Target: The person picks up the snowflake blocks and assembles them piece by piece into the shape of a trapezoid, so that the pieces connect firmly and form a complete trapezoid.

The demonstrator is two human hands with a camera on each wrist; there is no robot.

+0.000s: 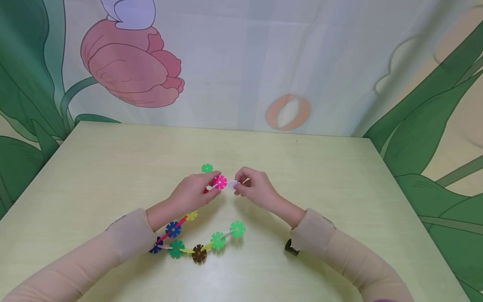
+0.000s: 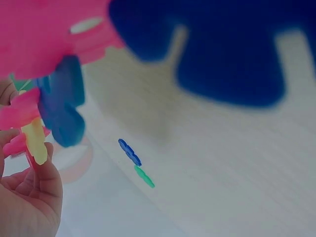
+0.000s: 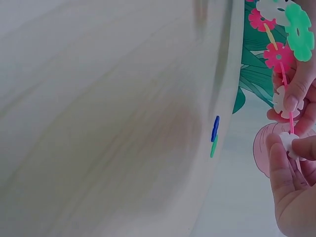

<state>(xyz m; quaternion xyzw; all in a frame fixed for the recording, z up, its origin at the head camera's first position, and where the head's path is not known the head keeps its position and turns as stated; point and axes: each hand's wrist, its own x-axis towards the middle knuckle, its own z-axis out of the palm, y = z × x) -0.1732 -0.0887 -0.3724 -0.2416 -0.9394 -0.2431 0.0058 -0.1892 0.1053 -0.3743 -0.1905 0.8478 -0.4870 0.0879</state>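
My left hand (image 1: 194, 189) pinches a chain of notched plastic interlocking discs; in the right wrist view its thumb presses a white disc of that chain. A pink disc (image 1: 220, 182) sticks out between the two hands. My right hand (image 1: 258, 186) pinches a white interlocking disc (image 3: 286, 142) that touches the pink one's edge; fingers hide how far they are slotted together. The chain hangs below my left hand and runs over the table through blue (image 1: 173, 229), green (image 1: 176, 249) and brown (image 1: 199, 253) discs to a light green end disc (image 1: 237, 229).
On the pale wooden table (image 1: 320, 167), a loose green disc (image 1: 206, 168) and a blue disc (image 3: 215, 129) lie beyond my left hand. A small dark object (image 1: 292, 247) shows by the right cuff. A printed curtain (image 1: 226, 63) stands behind the far edge.
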